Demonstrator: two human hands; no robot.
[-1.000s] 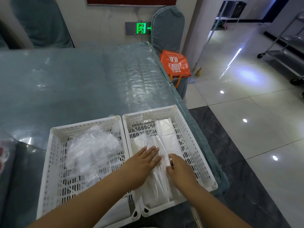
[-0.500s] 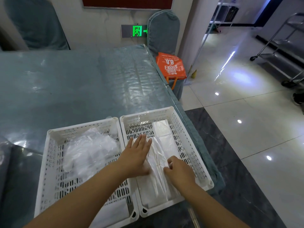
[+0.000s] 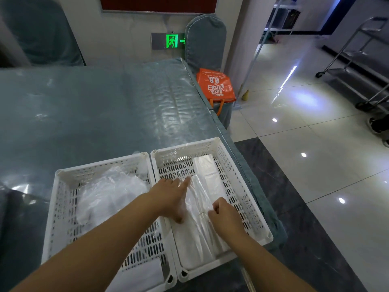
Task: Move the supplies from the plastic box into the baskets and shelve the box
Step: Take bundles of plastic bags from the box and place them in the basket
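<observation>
Two white slotted baskets stand side by side at the table's near right corner. The right basket (image 3: pixel 231 163) holds flat packs of clear plastic bags (image 3: pixel 197 226), with one more pack (image 3: pixel 207 171) along its far right side. My left hand (image 3: pixel 171 197) lies flat, fingers straight, pressing on the left side of the pack. My right hand (image 3: pixel 224 216) has its fingers curled and pinches the plastic on the pack's right side. The left basket (image 3: pixel 63 199) holds a loose heap of clear plastic (image 3: pixel 109 197). No plastic box is in view.
The table (image 3: pixel 94 110) carries a blue-grey cloth under a clear cover. An orange bag (image 3: pixel 215 86) hangs by the far right corner, next to a padded chair back (image 3: pixel 205 39). A metal trolley (image 3: pixel 357 70) stands on the glossy tiled floor at right.
My left hand has slid left and forward across the pack, from over its middle to its left side. My right hand has stayed curled on the plastic. The view shifted slightly.
</observation>
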